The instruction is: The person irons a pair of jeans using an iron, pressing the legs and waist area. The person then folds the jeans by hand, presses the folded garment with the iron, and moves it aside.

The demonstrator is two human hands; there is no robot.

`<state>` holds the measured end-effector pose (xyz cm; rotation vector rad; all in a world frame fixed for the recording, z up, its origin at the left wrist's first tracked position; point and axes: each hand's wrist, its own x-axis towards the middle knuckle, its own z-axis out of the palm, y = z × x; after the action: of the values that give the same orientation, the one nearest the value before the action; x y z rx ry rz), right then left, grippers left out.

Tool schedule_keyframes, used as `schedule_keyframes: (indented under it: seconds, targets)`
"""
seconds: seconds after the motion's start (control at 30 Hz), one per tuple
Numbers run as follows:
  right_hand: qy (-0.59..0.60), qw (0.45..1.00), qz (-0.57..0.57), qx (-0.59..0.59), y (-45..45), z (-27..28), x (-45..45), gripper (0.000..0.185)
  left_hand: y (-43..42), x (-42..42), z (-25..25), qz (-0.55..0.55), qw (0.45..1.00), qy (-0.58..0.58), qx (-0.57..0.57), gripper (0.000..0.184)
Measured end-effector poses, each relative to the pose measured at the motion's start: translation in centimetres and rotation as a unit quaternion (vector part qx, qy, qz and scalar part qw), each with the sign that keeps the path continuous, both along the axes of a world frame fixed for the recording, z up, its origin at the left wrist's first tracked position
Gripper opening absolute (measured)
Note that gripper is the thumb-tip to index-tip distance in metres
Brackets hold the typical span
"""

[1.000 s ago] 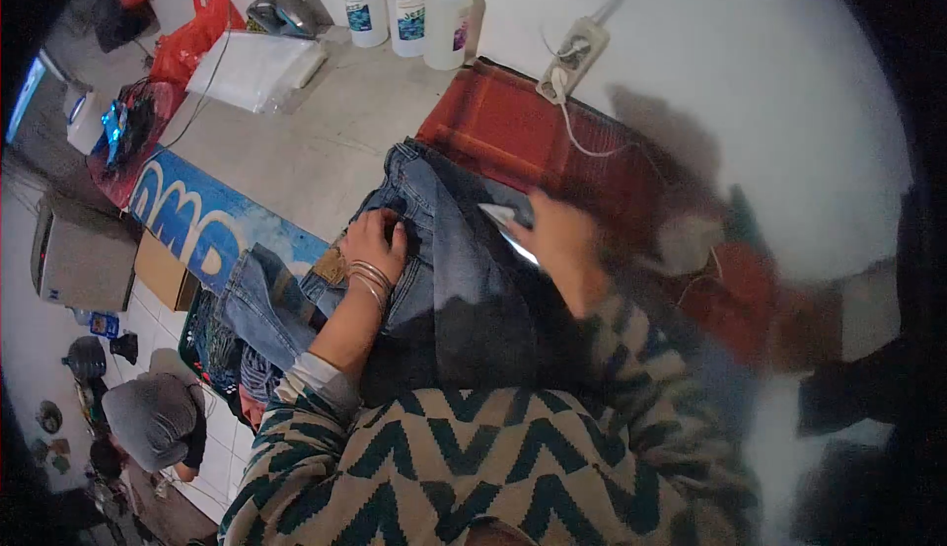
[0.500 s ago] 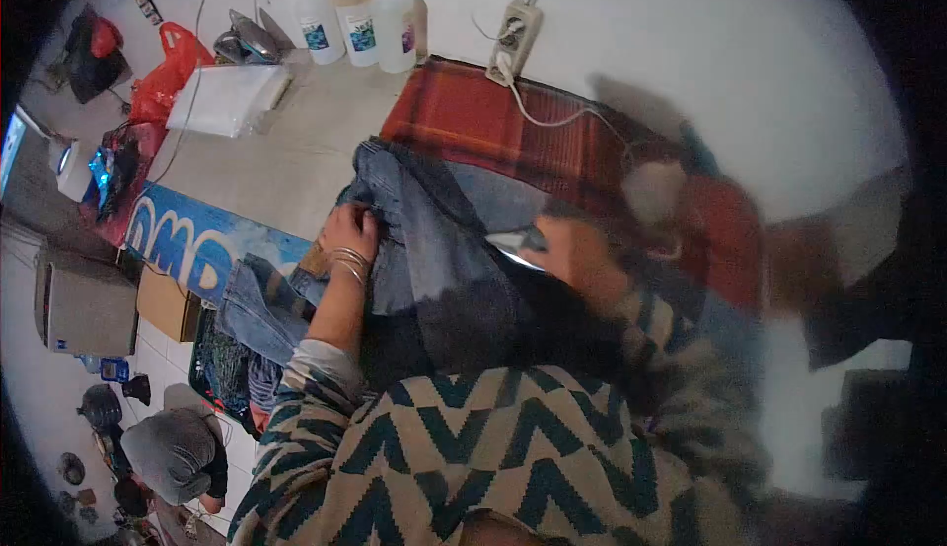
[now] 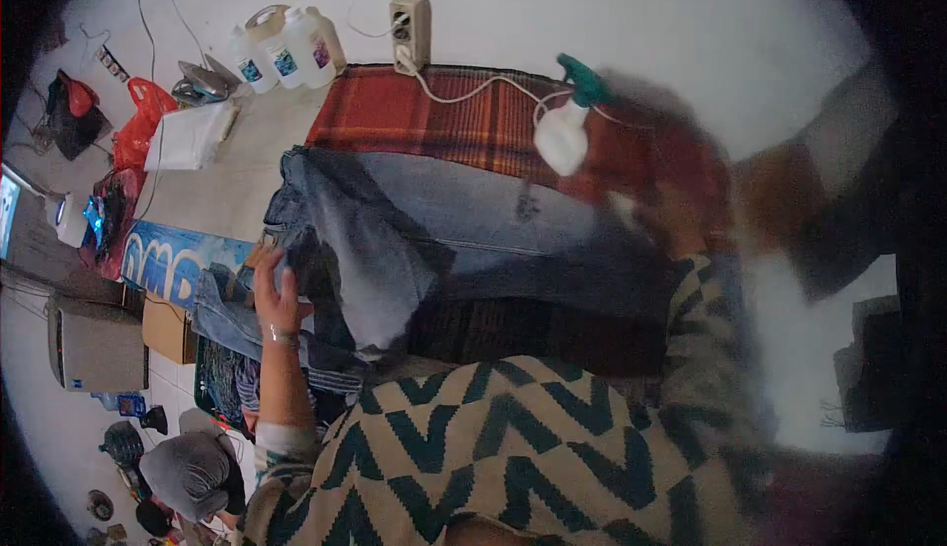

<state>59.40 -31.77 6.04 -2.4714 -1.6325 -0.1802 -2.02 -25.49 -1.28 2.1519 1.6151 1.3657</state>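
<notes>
Blue jeans (image 3: 449,196) on a red plaid cloth (image 3: 419,112) over the bench (image 3: 276,137).
Left hand (image 3: 274,294) beside the waistband (image 3: 283,206), fingers loosely parted, holding nothing; right hand (image 3: 678,222) blurred toward the leg end, its grip impossible to tell.

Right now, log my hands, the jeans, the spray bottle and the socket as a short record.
Left hand: spread, at the top end of the jeans, contact unclear
Right hand: near the cloth's right end, blurred, hold unclear
Jeans: partly over the red cloth
Spray bottle: white, green top
Socket: white cord plugged in
</notes>
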Motion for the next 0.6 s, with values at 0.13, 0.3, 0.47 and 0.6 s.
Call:
schedule_keyframes:
  seconds: [0.13,0.3,0.47,0.6]
  targets:
    - [0.071,0.976,0.17,-0.115,-1.7,0.0,-1.3,0.046,-7.0,1.7,-1.7,0.032,0.958,-0.212,-0.19,0.033]
    - [0.064,0.955,0.283,-0.055,-2.0,-1.3,-1.7,0.042,-12.5,1.8,-4.1,0.138,0.987,0.063,-0.061,0.034]
    - [0.009,0.962,0.27,-0.047,6.6,-0.8,4.6,0.044,-16.2,6.2,-3.9,0.219,0.973,0.03,-0.064,0.034]
    - [-0.096,0.962,0.254,0.023,9.4,-1.5,6.3,0.047,-17.8,4.0,-8.1,0.255,0.961,-0.095,-0.044,0.034]
